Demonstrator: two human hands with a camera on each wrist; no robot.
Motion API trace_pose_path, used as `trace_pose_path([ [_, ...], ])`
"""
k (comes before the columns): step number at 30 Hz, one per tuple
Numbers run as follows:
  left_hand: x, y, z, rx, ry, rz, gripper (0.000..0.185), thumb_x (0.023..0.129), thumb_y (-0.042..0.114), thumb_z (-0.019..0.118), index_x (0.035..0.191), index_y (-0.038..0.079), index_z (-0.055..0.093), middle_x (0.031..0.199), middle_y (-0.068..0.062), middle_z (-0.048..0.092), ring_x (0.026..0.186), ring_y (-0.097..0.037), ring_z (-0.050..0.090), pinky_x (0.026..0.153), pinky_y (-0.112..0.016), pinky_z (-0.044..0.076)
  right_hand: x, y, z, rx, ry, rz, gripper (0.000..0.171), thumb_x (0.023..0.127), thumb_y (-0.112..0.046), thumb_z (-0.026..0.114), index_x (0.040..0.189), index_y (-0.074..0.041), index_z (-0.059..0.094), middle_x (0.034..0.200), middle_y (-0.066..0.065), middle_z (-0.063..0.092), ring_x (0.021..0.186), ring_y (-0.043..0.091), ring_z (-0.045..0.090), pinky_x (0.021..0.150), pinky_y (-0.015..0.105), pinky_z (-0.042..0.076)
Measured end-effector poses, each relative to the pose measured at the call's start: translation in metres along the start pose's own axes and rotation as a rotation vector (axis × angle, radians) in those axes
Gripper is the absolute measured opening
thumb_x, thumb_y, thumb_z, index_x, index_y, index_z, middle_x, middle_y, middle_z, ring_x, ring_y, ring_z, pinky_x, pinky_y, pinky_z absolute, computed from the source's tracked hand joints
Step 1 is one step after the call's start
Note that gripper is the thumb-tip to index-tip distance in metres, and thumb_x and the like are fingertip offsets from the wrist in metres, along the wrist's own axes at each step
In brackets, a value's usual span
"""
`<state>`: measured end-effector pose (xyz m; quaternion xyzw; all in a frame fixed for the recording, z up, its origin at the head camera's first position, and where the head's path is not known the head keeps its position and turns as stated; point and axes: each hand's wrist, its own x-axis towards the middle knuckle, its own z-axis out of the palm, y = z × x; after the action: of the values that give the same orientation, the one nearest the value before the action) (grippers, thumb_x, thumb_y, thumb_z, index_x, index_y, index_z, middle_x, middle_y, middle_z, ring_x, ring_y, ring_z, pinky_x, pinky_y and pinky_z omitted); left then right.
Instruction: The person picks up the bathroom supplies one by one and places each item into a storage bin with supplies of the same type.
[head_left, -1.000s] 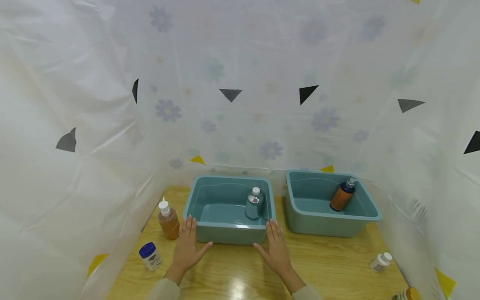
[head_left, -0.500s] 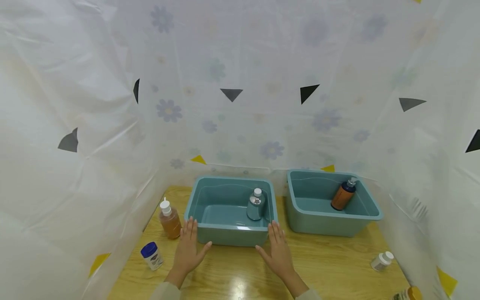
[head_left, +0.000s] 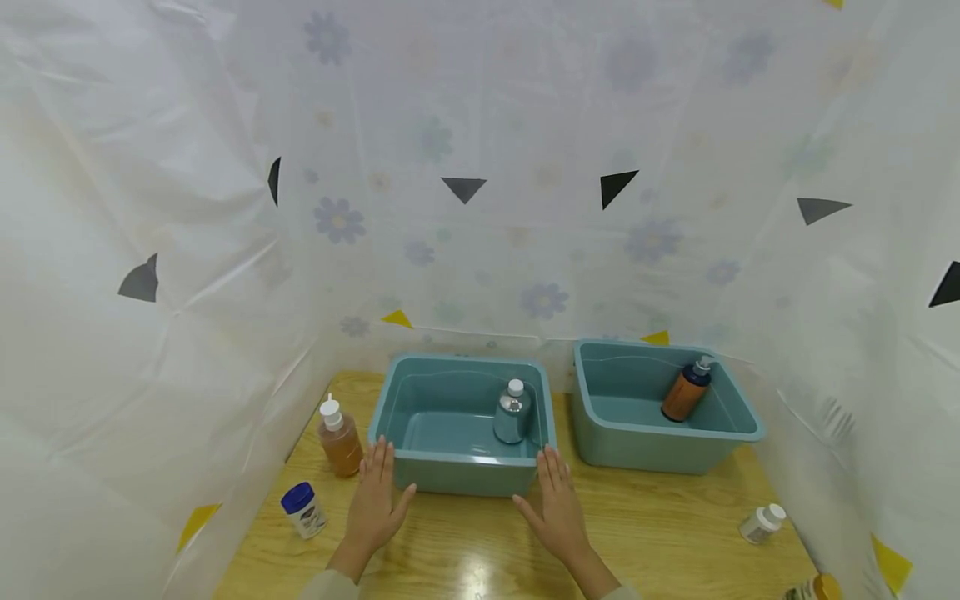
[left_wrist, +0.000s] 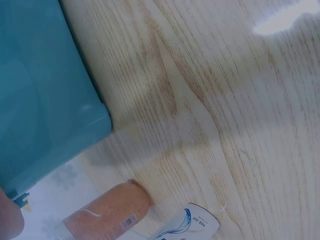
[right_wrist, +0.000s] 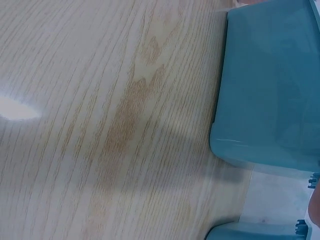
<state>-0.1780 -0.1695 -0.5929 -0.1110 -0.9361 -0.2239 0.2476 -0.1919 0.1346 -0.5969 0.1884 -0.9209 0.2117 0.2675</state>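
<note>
A teal plastic bin stands on the wooden table in the head view, with a clear bottle with a white cap upright inside at its right. My left hand has its straight fingers at the bin's front left corner, thumb spread. At the front right corner, my right hand mirrors it, fingers straight. Neither hand curls round the bin. In the left wrist view only a bit of a finger shows beside the bin's wall. The right wrist view shows the bin's wall too.
A second teal bin holds an orange pump bottle. Left of the hands stand an amber pump bottle and a blue-lidded jar. A white bottle and a yellow-capped jar sit at right. Plastic sheeting surrounds the table.
The bin has shifted very slightly toward me and to the right, with both hands staying at its front corners. The left thumb has drawn in a little toward its fingers.
</note>
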Motion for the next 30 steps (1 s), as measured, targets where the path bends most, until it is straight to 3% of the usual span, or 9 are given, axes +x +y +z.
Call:
trace_pose_path([
  [3, -0.001, -0.001, 0.001, 0.009, 0.023, 0.012, 0.072, 0.089, 0.032, 0.057, 0.139, -0.011, 0.029, 0.146, -0.03, 0.027, 0.138, -0.042, 0.02, 0.114, -0.024, -0.01, -0.002, 0.001, 0.001, -0.003, 0.008, -0.007, 0.076, 0.085, -0.045, 0.058, 0.134, 0.01, 0.04, 0.142, 0.027, 0.037, 0.132, 0.04, 0.034, 0.114, 0.019, -0.007],
  [11, -0.004, 0.001, 0.001, 0.018, 0.03, 0.006, 0.072, 0.088, 0.027, 0.059, 0.141, -0.009, 0.027, 0.146, -0.029, 0.028, 0.14, -0.04, 0.019, 0.117, -0.031, -0.004, -0.005, 0.001, 0.001, -0.002, 0.033, -0.024, 0.073, 0.087, -0.043, 0.057, 0.134, 0.01, 0.04, 0.141, 0.028, 0.038, 0.135, 0.037, 0.032, 0.115, 0.02, -0.006],
  [22, -0.01, 0.004, 0.0, 0.015, 0.023, 0.0, 0.071, 0.087, 0.025, 0.058, 0.14, -0.01, 0.027, 0.148, -0.028, 0.025, 0.14, -0.04, 0.018, 0.114, -0.022, -0.013, -0.011, -0.001, -0.003, 0.005, 0.044, -0.033, 0.072, 0.089, -0.045, 0.053, 0.133, 0.011, 0.041, 0.14, 0.027, 0.04, 0.135, 0.036, 0.033, 0.116, 0.021, -0.005],
  [30, -0.012, 0.009, -0.005, 0.025, 0.019, 0.001, 0.071, 0.087, 0.024, 0.059, 0.14, -0.009, 0.027, 0.147, -0.029, 0.027, 0.136, -0.044, 0.022, 0.117, -0.028, -0.006, -0.014, -0.005, -0.008, 0.008, 0.103, -0.071, 0.072, 0.093, -0.049, 0.043, 0.13, 0.012, 0.044, 0.137, 0.029, 0.043, 0.129, 0.04, 0.038, 0.117, 0.022, -0.001],
])
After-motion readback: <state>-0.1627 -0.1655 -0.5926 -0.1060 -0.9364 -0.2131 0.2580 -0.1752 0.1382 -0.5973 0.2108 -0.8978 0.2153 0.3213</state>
